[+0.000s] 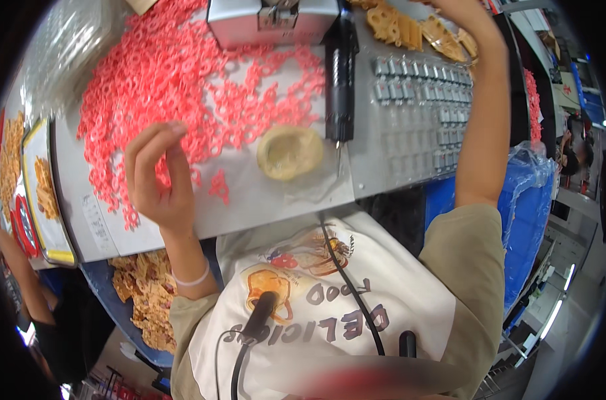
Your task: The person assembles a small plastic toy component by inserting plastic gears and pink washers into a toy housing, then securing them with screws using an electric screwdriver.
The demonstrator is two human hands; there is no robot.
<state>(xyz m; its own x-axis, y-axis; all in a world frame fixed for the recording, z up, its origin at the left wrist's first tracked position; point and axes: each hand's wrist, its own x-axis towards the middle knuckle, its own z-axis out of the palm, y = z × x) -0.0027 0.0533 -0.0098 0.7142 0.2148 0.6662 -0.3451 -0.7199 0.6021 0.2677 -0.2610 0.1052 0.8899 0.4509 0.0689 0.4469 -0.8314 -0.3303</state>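
Note:
My left hand (157, 175) hovers over the left side of a heap of small pink plastic rings (159, 80). Its fingers curl round to the thumb; whether a small piece sits between the tips, I cannot make out. At the top right my right hand (459, 12) reaches to the tan moulded plastic parts (393, 28), its fingers mostly cut off by the picture's edge. Between the hands lie a shallow cream-coloured dish (289, 153) and a black electric screwdriver (340, 83), its bit pointing toward me.
A clear tray (409, 123) holds rows of small metal-like parts on the right. At the back stands a white box-shaped device (269, 28). Clear plastic bags (66, 53) lie far left. Below the table edge are bins, one blue (476, 220), one with tan parts (149, 300). Another person's arm (23, 273) shows at left.

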